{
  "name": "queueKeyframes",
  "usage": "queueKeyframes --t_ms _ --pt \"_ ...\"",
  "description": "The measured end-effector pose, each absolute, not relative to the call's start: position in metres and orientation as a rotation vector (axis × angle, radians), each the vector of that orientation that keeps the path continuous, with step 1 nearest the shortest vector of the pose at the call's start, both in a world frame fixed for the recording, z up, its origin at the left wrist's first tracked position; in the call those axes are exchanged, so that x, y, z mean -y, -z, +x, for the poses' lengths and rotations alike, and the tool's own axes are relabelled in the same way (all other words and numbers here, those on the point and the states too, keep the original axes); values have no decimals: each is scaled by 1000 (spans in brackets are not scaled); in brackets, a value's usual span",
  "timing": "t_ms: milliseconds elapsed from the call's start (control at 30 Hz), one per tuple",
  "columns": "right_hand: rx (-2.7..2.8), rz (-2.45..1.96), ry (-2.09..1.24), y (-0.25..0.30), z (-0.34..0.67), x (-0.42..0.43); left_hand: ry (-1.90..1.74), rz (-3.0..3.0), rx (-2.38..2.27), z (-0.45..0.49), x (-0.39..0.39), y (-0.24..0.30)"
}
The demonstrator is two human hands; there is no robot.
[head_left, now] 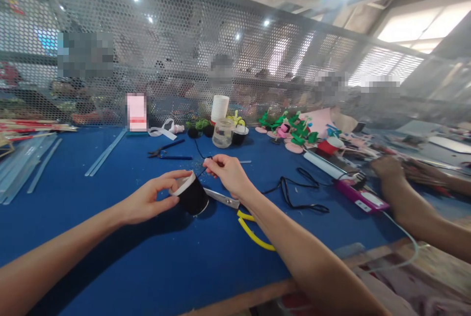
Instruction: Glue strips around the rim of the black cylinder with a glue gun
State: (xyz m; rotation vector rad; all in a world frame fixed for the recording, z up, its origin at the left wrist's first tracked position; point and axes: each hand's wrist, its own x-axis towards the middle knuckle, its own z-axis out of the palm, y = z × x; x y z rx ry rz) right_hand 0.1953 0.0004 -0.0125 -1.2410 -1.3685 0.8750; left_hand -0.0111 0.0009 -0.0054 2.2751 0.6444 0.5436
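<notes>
A paper cup (194, 196) with a black outside and a white rim tilts over the blue table, its mouth toward the left. My left hand (156, 195) grips it by the rim, thumb below and fingers above. Just right of the rim, my right hand (225, 171) pinches a thin black cord (199, 149); one end runs up and away, and another part meets the cup's edge. Under my right wrist lie scissors (253, 227) with yellow handles, their blades pointing at the cup. Pliers (167, 150) with dark blue handles rest beyond the hands.
Clear glue sticks (105, 153) lie at left. A stack of white cups (220, 108), a clear jar (222, 133) and another black cup (239, 137) stand at the back. Green and pink craft pieces (290, 129), a purple power strip (360, 197) and a co-worker's hand (388, 166) are at right.
</notes>
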Motion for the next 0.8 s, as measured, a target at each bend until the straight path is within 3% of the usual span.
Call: queueKeyframes --t_ms 800 --pt "1608 -1436 -567 29 174 -3 -644 2307 -777 -4 4 11"
